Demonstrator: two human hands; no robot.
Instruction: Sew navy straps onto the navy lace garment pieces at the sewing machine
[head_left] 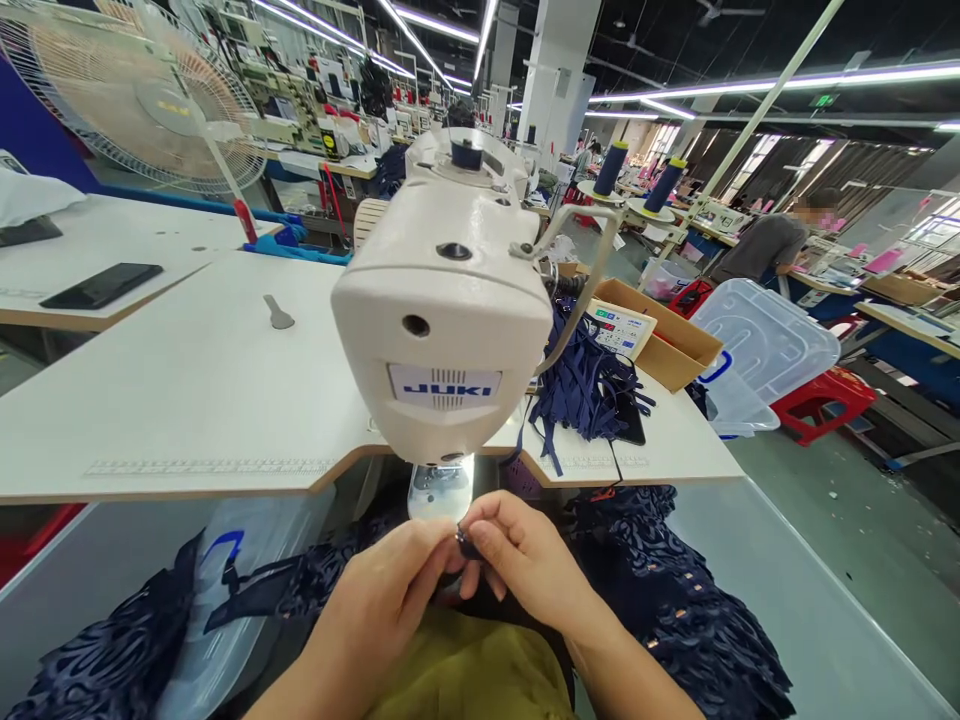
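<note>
My left hand [394, 575] and my right hand [529, 565] meet in front of the sewing machine head [450, 310], just below its lit free arm [441, 490]. Both are closed, thumbs and fingers pinching a small dark strap piece [466, 543] with a shiny edge. Most of that piece is hidden by the fingers. To the left, a navy lace garment with straps [300, 580] stretches toward my left hand; whether it joins the held piece I cannot tell. On the right lies a heap of navy lace garments [675, 590].
A bundle of navy straps [585, 385] lies beside the control panel [619, 328] and a cardboard box [660, 330]. A phone [103, 287] and a small flat metal piece [278, 312] rest on the left. Beyond are a fan [142, 95], plastic bin [765, 335] and a seated person [765, 245].
</note>
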